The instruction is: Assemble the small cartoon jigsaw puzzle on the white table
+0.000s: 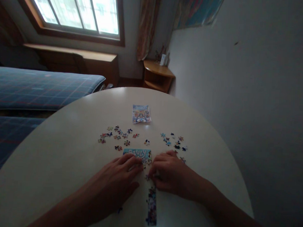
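A round white table (65, 150) fills the lower frame, and over its lower centre the left hand (121, 173) lies palm down, fingers extended and thumb apart, fingertips on the blue lettered puzzle section (137, 152). Just to its right, the right hand (169, 172) is curled, its fingertips at a small piece (147, 177), though whether they grip it I cannot tell. The joined strip (152, 208) lies at bottom centre, smaller than either hand, with loose pieces (127, 143) scattered around mid-frame.
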`<move>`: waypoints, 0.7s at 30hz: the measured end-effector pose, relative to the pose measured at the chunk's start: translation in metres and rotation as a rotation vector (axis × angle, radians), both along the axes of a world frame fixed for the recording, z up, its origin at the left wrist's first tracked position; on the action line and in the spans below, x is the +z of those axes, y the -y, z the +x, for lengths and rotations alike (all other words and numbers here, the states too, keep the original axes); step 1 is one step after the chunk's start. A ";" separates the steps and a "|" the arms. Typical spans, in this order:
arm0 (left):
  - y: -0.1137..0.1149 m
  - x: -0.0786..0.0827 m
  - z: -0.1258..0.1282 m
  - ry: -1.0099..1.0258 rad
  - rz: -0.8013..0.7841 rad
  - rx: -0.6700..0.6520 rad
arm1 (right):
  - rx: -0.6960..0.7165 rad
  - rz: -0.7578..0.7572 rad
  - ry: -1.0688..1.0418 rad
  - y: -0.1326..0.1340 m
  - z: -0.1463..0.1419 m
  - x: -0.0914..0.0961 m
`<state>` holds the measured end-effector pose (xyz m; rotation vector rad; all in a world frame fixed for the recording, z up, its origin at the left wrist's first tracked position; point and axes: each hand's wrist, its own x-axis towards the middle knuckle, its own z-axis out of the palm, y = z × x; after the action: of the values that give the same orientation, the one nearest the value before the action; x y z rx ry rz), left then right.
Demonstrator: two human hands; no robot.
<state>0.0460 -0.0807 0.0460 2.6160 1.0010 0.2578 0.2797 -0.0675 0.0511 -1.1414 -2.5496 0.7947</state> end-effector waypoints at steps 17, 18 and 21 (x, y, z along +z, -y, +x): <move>0.007 -0.012 -0.004 -0.066 0.018 -0.013 | -0.007 -0.086 0.118 0.001 0.019 0.017; 0.008 -0.013 -0.004 -0.061 0.022 -0.010 | -0.009 -0.086 0.119 0.001 0.019 0.017; 0.011 -0.015 -0.005 -0.067 0.031 -0.007 | -0.019 -0.091 0.134 0.001 0.020 0.018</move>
<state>0.0415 -0.0919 0.0311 2.6713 1.0175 0.1862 0.2997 -0.0683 0.0693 -1.2856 -2.6298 0.8649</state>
